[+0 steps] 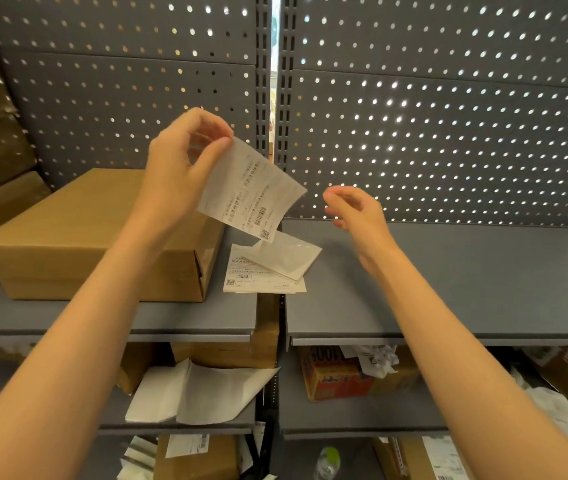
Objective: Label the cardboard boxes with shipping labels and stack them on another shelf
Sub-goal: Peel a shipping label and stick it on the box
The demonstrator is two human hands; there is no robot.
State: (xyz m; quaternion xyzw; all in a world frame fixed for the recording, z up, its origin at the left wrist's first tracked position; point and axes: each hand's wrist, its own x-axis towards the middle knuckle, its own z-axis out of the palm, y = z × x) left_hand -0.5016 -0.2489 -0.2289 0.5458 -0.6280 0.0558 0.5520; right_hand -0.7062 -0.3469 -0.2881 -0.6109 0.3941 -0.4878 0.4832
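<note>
Left hand: my left hand is raised in front of the pegboard, thumb and fingertips pinching the top corner of a shipping label.
Shipping label: it hangs tilted from that pinch, printed side toward me, barcode and QR code at its lower edge, above the gap between the two shelves.
Right hand: my right hand is lifted just right of the label, fingers loosely spread, holding nothing and not touching the paper.
Cardboard box: a plain closed cardboard box sits on the left shelf, behind my left forearm.
Label stack: more labels lie on the shelf just right of the box, a blank sheet resting askew on top.
Right shelf: the right shelf runs beside it.
Below: lower shelves hold loose white backing sheets, an orange printed carton and crumpled paper.
</note>
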